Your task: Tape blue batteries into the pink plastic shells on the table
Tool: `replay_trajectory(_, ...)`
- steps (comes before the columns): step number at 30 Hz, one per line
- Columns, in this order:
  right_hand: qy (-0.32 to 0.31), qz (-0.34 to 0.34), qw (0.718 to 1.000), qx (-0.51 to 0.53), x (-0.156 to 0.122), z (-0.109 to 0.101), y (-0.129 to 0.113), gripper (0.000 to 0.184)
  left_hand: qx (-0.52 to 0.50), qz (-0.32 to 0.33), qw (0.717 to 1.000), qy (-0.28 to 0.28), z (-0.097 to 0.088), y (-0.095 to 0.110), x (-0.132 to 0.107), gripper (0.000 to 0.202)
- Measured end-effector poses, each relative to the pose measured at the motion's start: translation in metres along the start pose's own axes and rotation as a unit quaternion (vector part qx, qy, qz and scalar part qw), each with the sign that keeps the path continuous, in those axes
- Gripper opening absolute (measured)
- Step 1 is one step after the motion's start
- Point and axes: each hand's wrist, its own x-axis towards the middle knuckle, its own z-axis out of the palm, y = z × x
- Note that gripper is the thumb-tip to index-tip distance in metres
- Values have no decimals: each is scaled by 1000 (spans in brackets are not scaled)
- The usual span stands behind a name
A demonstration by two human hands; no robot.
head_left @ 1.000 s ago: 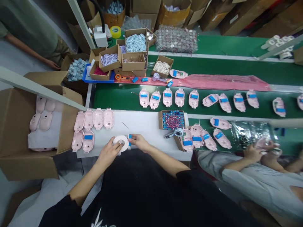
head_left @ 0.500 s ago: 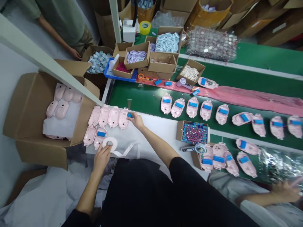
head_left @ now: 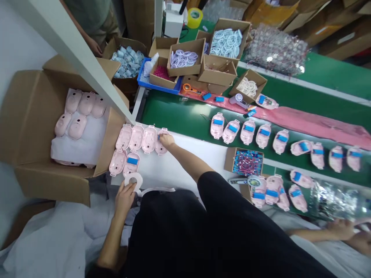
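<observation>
My left hand (head_left: 124, 197) grips a roll of white double-sided tape (head_left: 138, 178) by its ring, and a loose strip trails from it along the table edge. My right hand (head_left: 166, 140) reaches into a pink plastic shell (head_left: 161, 150) at the right end of the upper row. Its fingers are closed on a blue battery (head_left: 159, 136), mostly hidden beneath them. Left of that lie open pink shells such as this one (head_left: 149, 139). In the lower row, one shell holds a blue battery (head_left: 132, 161), just above the tape roll.
A carton (head_left: 95, 150) with pink shells on white sheeting stands at left, beside a slanting white post (head_left: 84, 69). Shells with batteries line the green belt (head_left: 179, 116). A box of wired batteries (head_left: 229, 159) sits at right. A co-worker's hands (head_left: 342, 229) show at lower right.
My right hand has brought the blue battery down into the end shell. The tape strip now hangs lower, by the table edge. The whole view has shifted slightly.
</observation>
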Motion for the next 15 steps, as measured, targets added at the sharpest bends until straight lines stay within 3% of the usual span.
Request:
replay_trajectory(3,-4,4,1000,3,-4,-13,1,31,-23,18,1000,6,4,7,14,38)
replay_trajectory(6,23,25,999,12,-18,-32,37,35,-43,11,998,42,19,14,15,37)
replay_trajectory(11,90,131,987,15,-32,-74,171,42,-59,-60,994,62,52,19,-16,41)
replay_trajectory(13,98,165,981,15,-28,-87,226,42,-61,-88,993,52,58,26,-31,42)
replay_trajectory(15,96,186,978,14,-22,-93,265,41,-66,-110,991,39,60,37,-45,43)
